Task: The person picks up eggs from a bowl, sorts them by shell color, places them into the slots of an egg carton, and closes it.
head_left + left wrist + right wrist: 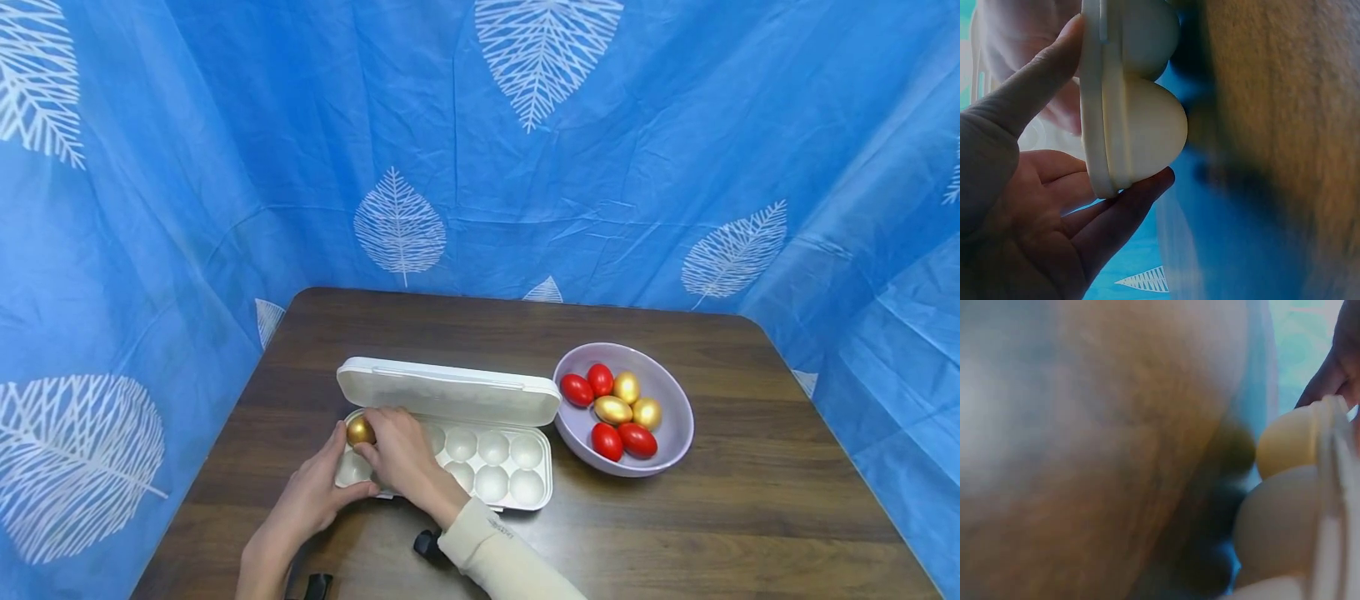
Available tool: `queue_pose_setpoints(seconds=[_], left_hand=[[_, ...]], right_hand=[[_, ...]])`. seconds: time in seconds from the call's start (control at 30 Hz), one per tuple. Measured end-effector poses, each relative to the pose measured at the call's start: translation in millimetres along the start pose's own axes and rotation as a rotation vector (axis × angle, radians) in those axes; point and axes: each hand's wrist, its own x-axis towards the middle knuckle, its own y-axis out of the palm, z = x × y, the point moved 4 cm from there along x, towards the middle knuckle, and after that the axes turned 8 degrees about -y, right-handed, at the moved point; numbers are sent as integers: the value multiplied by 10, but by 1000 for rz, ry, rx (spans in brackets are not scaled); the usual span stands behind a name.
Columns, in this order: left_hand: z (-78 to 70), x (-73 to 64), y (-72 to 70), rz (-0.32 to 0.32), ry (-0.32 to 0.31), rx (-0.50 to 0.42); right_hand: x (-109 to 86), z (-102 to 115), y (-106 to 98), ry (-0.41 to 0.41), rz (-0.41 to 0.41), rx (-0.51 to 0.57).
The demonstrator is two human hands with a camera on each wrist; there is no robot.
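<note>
A white egg carton (550, 473) lies on the table with its lid (450, 393) raised at the back. My left hand (309, 498) grips the carton's left end, thumb along the front edge. In the left wrist view, the thumb lies on the rim of the carton (1154, 128) and fingertips reach under an end cup. Reaching over the cups from the front, my right hand (408, 457) holds a gold egg (361, 431) at the back left cup. Cups to the right hold no eggs. The right wrist view shows the carton's rounded underside (1282, 531), but not the egg.
A light purple bowl (678, 417) with several red eggs (637, 440) and gold eggs (613, 409) stands right of the carton, close to the lid's corner. Blue cloth (480, 167) with white leaf prints hangs behind and beside the dark wooden table (750, 500).
</note>
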Motion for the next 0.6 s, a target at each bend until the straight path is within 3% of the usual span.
queue_pose_setpoints(seconds=[0.17,0.37,0.6], left_hand=[[-12,3,6,-15,17,0],[-15,-1,14,-54,58,17],[-12,2,-22,-56,53,33]], right_hand=[[-159,-10,-205,-51,-82,100],[-478,-177,-469,-31,-173,238],[-885,-521,-861,-85,-390,236]])
